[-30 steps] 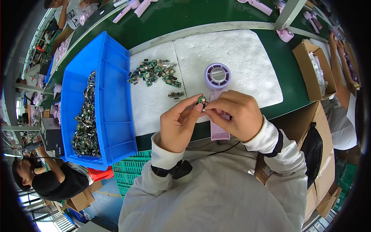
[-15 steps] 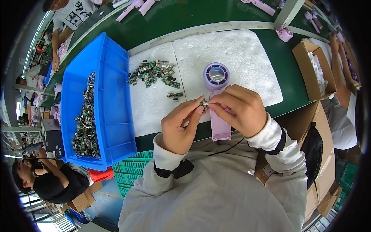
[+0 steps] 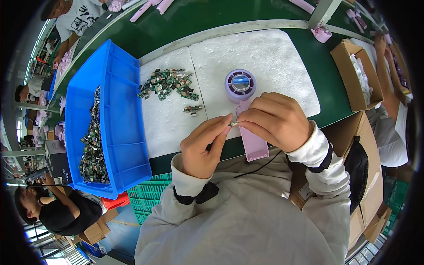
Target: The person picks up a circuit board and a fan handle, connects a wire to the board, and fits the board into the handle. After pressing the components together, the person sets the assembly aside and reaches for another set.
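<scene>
My left hand [image 3: 201,150] pinches a small green circuit board [image 3: 231,124] between thumb and fingertips; much of the board is covered. Closed in a pinch, my right hand [image 3: 279,121] meets it there, on what looks like a small white connector [image 3: 235,123] at the board's edge. Below and behind my right hand lies a handheld fan with a round purple head [image 3: 240,86] and a pink handle [image 3: 253,143]. The handle's near end reaches past the table's front edge. On the white foam sheet [image 3: 269,57], a pile of circuit boards [image 3: 165,84] sits left of the fan, with a few boards [image 3: 192,109] apart from it.
A tilted blue bin [image 3: 126,115] holding many boards [image 3: 93,154] stands at left. At right is a cardboard box [image 3: 351,79] with white pieces. A metal rail [image 3: 221,27] runs behind the foam. Other people work at both sides. A dark cord [image 3: 258,168] crosses my lap.
The whole view has shifted slightly. The fan's handle now slants more, its near end toward the right. Both hands still meet at the board, which is turned more edge-on.
</scene>
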The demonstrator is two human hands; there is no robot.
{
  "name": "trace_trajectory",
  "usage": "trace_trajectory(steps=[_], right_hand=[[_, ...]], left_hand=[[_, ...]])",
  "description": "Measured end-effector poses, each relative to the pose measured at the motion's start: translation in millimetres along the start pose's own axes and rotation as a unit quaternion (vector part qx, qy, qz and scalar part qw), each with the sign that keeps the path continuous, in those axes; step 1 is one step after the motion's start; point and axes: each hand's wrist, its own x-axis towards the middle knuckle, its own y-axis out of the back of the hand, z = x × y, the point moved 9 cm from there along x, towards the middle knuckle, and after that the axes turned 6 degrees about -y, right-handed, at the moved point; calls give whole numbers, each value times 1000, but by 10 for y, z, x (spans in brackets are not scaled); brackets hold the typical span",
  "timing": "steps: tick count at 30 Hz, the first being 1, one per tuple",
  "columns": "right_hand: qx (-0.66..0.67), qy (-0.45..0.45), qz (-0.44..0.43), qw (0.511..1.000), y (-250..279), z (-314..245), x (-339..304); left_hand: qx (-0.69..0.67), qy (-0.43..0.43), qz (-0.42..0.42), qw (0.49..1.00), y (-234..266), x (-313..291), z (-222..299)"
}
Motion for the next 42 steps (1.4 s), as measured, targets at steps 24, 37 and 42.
trace_trajectory(steps=[24,37,42], right_hand=[[82,-103,70,989,-112,6,-85],[54,-96,36,993,-122,73,-33],[62,-117,-45,990,-102,178,33]], left_hand=[[170,-64,73,981,-48,-132,258],[101,-40,61,992,74,-26,200],[195,-52,-1,979,405,18,240]])
